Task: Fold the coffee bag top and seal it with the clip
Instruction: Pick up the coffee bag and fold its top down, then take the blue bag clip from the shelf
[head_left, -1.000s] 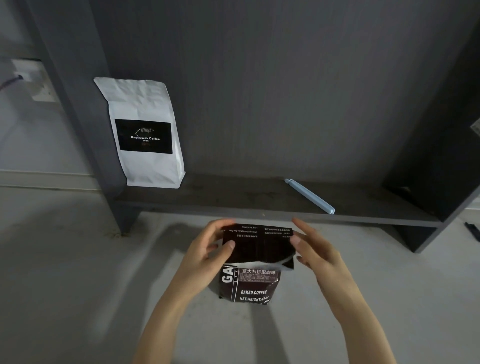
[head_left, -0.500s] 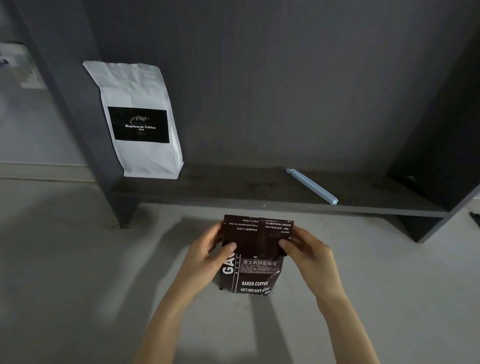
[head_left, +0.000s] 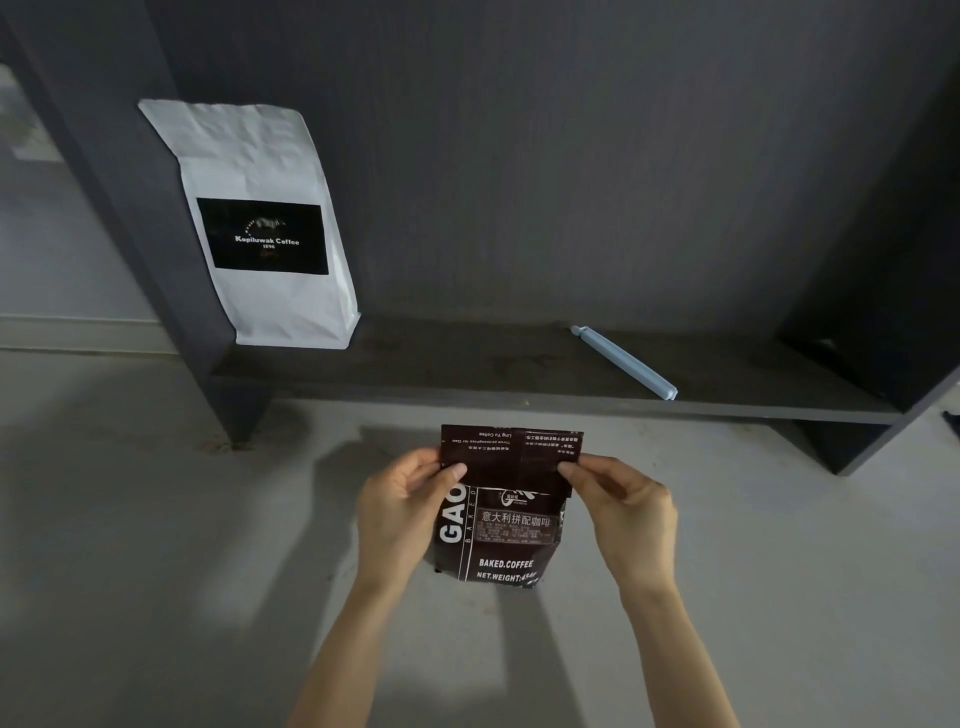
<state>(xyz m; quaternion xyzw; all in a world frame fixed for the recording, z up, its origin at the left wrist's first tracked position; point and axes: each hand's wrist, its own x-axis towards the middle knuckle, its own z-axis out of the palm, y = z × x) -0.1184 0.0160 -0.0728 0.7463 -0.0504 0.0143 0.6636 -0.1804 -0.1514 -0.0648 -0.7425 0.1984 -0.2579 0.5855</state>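
Note:
A dark brown coffee bag (head_left: 501, 530) with white lettering stands on the grey floor in front of me. Its top flap is folded down toward me, so the print on the flap reads upside down. My left hand (head_left: 402, 506) pinches the flap's left edge with thumb on front. My right hand (head_left: 626, 506) pinches the flap's right edge the same way. A long pale blue sealing clip (head_left: 623, 362) lies diagonally on the low dark shelf (head_left: 467, 376) behind the bag, apart from both hands.
A white coffee bag (head_left: 265, 223) with a black label leans upright at the shelf's left end against a dark post (head_left: 130, 208). The shelf's right side panel (head_left: 893, 322) closes that end. Grey floor surrounds the brown bag.
Both hands have closed in on the flap and pressed the fold down flatter against the bag's front. The camera view has shifted slightly; the clip and white bag have not moved.

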